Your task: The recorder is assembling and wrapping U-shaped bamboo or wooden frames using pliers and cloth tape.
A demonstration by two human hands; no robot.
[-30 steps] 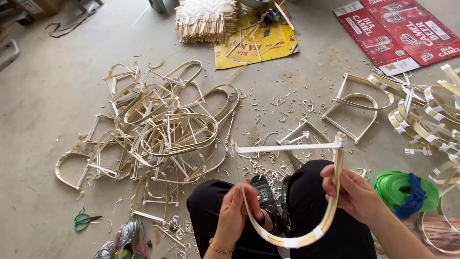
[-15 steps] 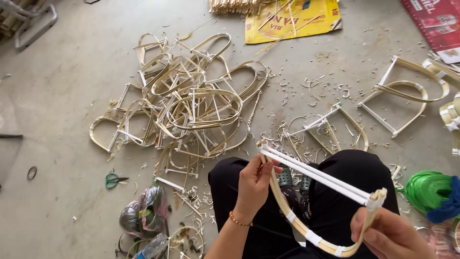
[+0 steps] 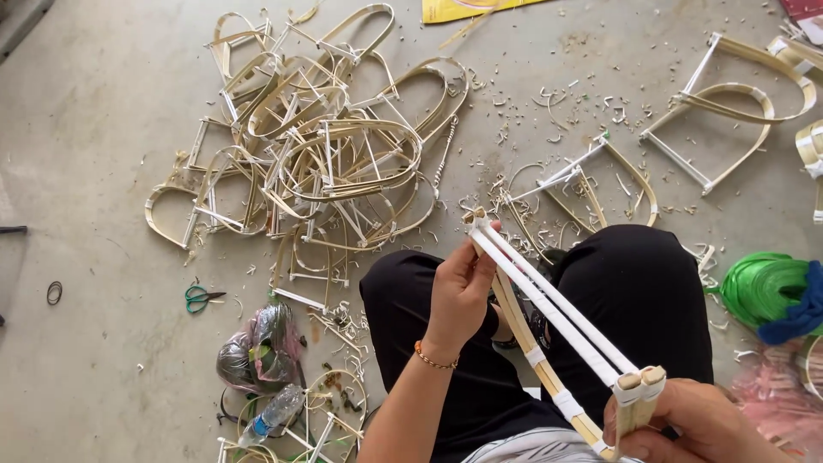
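Observation:
I hold a D-shaped bamboo frame (image 3: 549, 313) wrapped with white tape above my lap, its straight white bars running diagonally from upper left to lower right. My left hand (image 3: 461, 287) grips the frame near its far corner. Low at the right, my right hand (image 3: 694, 424) clasps the near corner, where the cut bamboo ends stick up. My legs in black trousers (image 3: 634, 291) lie under the frame.
A big heap of similar bamboo frames (image 3: 317, 154) lies on the concrete floor ahead to the left, with more frames (image 3: 729, 111) at the right. Green-handled scissors (image 3: 201, 297), a plastic bag (image 3: 257, 347), a water bottle (image 3: 274, 414) and a green tape roll (image 3: 763, 287) lie nearby.
The view has tilted down and moved closer. The frame has swung from hanging as an arc in front of me to lying edge-on, with my right hand drawn nearer to me.

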